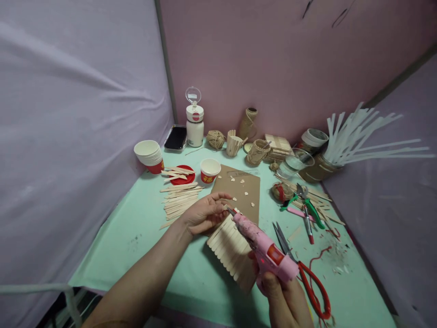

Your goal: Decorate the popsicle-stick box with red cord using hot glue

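Left forearm comes in across the front edge of the desk (126,259), angled toward the middle, and the left hand (204,215) is turned inward with thumb and fingertips pinching a small pale piece (226,207). The right hand (287,300) comes up from the front edge too, fingers wrapped around the grip of a pink glue gun (261,241), its nozzle aimed left, right by that pinch; can't tell if the tip actually touches. The panel of wooden sticks (230,246) sits under the gun, near the middle of the front edge, overlapping a brown cardboard sheet (244,191). Red-handled scissors (316,291) lie toward the right edge, stacked paper cups (149,155) by the left edge, and a white bottle (195,130) near the back left corner. Desk's covered in mint-green cloth, a bit scruffy on the right, with a pinkish wall (259,54) behind and lilac fabric (82,105) on the left.
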A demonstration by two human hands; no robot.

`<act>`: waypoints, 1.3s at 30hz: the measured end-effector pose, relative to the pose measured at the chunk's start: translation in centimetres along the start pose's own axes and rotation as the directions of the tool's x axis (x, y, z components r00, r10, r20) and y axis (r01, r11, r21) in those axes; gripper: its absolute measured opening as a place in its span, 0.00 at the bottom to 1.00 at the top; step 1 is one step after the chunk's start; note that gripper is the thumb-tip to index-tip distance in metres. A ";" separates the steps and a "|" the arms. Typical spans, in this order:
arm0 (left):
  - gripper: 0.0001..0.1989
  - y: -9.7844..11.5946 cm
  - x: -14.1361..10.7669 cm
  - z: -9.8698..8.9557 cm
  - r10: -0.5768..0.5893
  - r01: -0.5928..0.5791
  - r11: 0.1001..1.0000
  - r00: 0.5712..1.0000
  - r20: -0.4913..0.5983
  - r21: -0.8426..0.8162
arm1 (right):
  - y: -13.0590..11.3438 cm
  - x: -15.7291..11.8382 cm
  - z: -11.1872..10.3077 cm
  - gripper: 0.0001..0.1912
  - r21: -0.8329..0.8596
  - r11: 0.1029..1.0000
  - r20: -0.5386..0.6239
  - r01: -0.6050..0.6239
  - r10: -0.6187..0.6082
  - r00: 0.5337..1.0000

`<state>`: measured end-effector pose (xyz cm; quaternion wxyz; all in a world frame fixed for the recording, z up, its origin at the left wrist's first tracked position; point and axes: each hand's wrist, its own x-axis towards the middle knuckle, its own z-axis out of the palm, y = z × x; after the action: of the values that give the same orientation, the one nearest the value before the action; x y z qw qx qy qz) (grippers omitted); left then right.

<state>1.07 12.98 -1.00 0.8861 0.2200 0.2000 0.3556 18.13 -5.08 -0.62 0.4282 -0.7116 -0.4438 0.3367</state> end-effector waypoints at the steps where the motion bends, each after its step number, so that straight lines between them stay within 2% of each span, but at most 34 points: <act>1: 0.20 0.0 0.0 -0.1 0.003 -0.003 1.000 1.000 0.005 0.002 | 0.1 0.1 0.0 0.30 0.015 1.000 -0.024 0.009 -0.009 1.000; 6: 0.21 0.0 0.0 -0.2 -0.004 0.003 1.000 1.000 0.010 0.008 | 0.2 0.5 -0.3 0.27 0.009 0.998 0.032 0.062 -0.063 0.998; 10: 0.22 0.0 0.0 -0.1 -0.009 0.009 1.000 1.000 0.009 0.012 | -0.5 0.5 -0.1 0.28 -0.006 0.995 -0.051 0.102 -0.102 0.993; 13: 0.22 0.0 0.1 -0.2 -0.010 0.010 1.000 1.000 0.014 0.016 | -1.0 0.4 0.0 0.28 -0.017 0.990 -0.060 0.138 -0.138 0.989; 20: 0.22 0.1 0.1 -0.1 -0.008 0.007 1.000 1.000 0.014 0.029 | -0.9 0.0 0.2 0.27 -0.029 0.996 -0.082 0.084 -0.086 0.993; 26: 0.22 0.1 0.0 0.1 -0.010 0.010 0.999 1.000 0.007 0.034 | -0.8 -0.2 1.0 0.31 -0.017 0.999 -0.128 0.029 -0.031 0.991; 32: 0.23 0.1 0.0 0.0 -0.003 0.002 0.999 1.000 0.006 0.034 | -0.6 0.0 0.8 0.31 -0.018 0.999 -0.103 0.036 -0.038 0.994; 39: 0.22 0.0 0.1 -0.2 -0.001 0.000 1.000 1.000 0.029 0.027 | -1.7 0.2 0.5 0.29 0.011 0.999 -0.095 0.037 -0.036 0.995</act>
<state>1.02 13.06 -1.16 0.8859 0.2371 0.1921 0.3493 17.26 -4.31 0.69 0.4594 -0.7158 -0.4338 0.2972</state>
